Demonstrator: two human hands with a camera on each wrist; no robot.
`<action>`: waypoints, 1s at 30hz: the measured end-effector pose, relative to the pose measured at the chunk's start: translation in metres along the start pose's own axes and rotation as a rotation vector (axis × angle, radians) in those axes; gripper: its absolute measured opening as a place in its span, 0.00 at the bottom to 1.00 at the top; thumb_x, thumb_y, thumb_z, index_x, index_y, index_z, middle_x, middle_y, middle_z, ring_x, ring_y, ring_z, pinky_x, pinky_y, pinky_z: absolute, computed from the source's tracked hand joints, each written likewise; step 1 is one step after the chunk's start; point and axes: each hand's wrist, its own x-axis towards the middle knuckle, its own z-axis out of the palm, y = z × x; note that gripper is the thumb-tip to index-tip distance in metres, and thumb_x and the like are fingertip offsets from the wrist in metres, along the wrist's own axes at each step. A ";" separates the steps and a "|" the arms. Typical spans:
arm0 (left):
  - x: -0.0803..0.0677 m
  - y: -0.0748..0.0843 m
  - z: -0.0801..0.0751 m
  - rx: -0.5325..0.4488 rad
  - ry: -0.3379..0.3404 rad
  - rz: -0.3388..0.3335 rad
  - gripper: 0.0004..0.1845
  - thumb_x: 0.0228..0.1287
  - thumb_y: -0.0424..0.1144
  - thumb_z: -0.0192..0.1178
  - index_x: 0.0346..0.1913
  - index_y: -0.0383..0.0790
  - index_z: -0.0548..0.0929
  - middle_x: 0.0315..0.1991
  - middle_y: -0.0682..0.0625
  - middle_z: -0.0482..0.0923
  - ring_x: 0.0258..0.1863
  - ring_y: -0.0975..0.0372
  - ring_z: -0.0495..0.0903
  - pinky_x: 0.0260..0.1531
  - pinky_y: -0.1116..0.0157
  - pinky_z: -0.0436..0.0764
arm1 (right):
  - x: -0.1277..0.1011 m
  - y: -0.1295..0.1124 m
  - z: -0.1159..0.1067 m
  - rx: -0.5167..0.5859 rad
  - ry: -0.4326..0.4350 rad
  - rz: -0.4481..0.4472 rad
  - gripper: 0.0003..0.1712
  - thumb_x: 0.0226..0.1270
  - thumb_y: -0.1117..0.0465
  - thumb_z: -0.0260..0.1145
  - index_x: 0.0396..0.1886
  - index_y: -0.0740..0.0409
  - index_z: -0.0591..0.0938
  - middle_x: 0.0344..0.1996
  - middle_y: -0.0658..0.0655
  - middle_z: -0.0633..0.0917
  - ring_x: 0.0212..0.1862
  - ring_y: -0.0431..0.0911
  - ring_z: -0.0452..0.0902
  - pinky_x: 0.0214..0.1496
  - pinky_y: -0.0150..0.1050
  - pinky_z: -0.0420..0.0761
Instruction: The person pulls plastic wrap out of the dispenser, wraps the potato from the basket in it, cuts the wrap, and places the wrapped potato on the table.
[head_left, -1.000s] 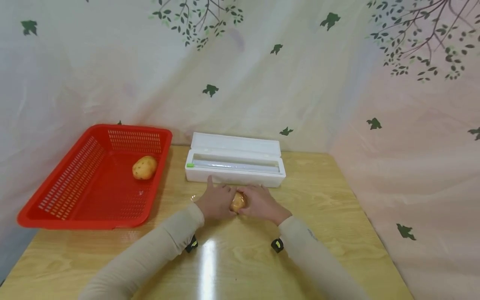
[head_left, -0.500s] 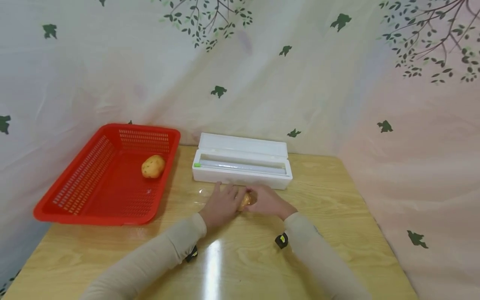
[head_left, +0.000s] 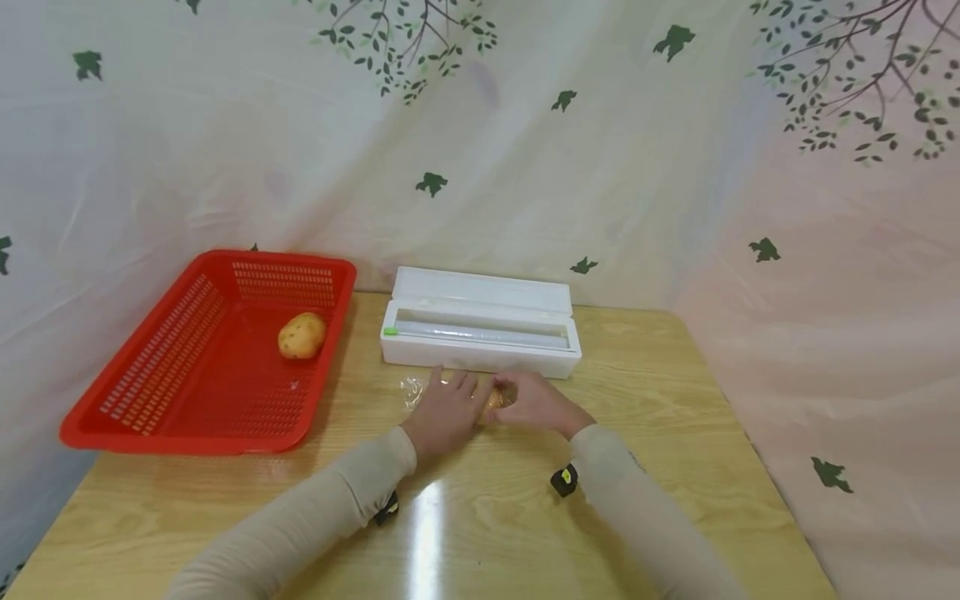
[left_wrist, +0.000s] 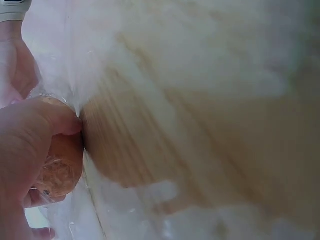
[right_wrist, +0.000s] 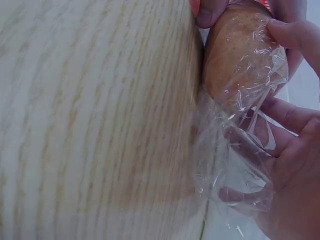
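A brown potato lies on the table between the two hands, partly covered by them. Clear cling film wraps it, with loose crumpled film hanging from one end in the right wrist view. My left hand grips the potato from the left, its thumb across it in the left wrist view. From the other side my right hand holds it with thumb and finger, the other fingers spread among the loose film. More film pokes out beyond the left hand in the head view.
Just behind the hands stands an open white box with a cling film roll inside. A red plastic basket sits at the left, holding a bare potato. A patterned cloth hangs behind the wooden table.
The left hand has shifted over the potato, its fingers now stretched forward. The right hand has turned slightly around it. Loose film at the left shows more now. The head view has shifted slightly.
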 end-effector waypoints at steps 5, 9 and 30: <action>0.002 0.001 0.000 -0.226 -0.078 -0.146 0.31 0.57 0.62 0.64 0.54 0.41 0.78 0.40 0.48 0.82 0.47 0.53 0.80 0.53 0.44 0.72 | -0.005 -0.007 -0.016 0.026 -0.044 0.023 0.36 0.63 0.40 0.70 0.63 0.57 0.80 0.57 0.54 0.84 0.60 0.50 0.78 0.62 0.49 0.76; 0.005 0.003 -0.016 -0.785 -0.130 -0.425 0.24 0.55 0.58 0.65 0.43 0.41 0.81 0.31 0.51 0.81 0.32 0.57 0.80 0.36 0.55 0.79 | -0.016 -0.013 -0.047 0.125 0.052 0.075 0.35 0.71 0.40 0.64 0.68 0.58 0.76 0.61 0.58 0.81 0.64 0.56 0.75 0.65 0.56 0.74; -0.018 0.042 -0.043 -2.059 -0.040 -0.687 0.26 0.74 0.51 0.52 0.58 0.29 0.77 0.41 0.44 0.85 0.37 0.58 0.83 0.42 0.62 0.81 | -0.023 -0.066 0.005 1.147 0.003 0.110 0.22 0.75 0.54 0.62 0.56 0.69 0.80 0.48 0.63 0.86 0.42 0.46 0.85 0.39 0.33 0.83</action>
